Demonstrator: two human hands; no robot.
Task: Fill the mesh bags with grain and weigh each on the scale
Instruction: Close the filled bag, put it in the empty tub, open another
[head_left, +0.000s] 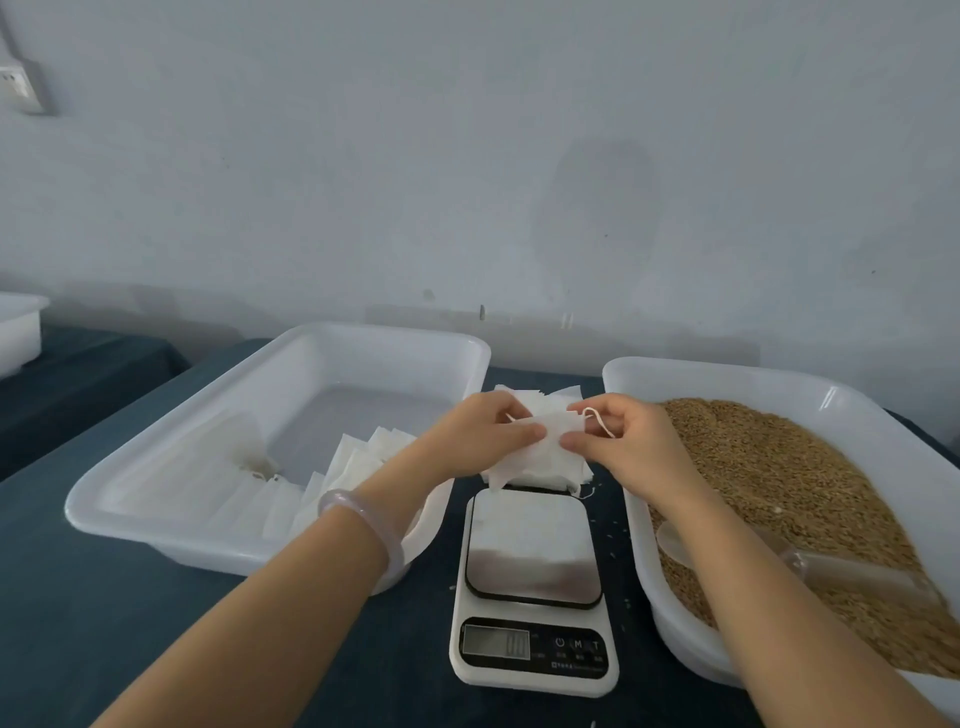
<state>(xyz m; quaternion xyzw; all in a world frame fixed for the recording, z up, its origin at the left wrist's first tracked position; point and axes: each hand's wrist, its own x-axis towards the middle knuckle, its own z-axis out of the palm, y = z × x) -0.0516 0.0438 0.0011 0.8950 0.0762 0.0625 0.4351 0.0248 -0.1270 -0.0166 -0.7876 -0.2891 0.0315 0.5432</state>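
Bag opening, judged to be the step in hand: we hold one mesh bag (551, 427) above the stack of empty bags (519, 470), which lies on the table (104, 597) just behind the scale (532, 587). Our left hand (480, 434) has its fingers (524, 431) clamped on the bag's left edge, and our right hand (623, 441) pinches the right edge beside the looped drawstring (597, 418). To do this well, we would slide the two thin layers against each other until the mouth parts, keeping the cord free, then move the bag over the grain (779, 467) so that spills fall back into the right tray (727, 374). The bags are flat, white, limp squares of fine fabric. The grain is tan, loose and granular, with a translucent scoop (831, 569) lying on it. The scale's platform is smooth brushed metal, bare of any bag. More bags fan out in the glossy white left tray (363, 338).
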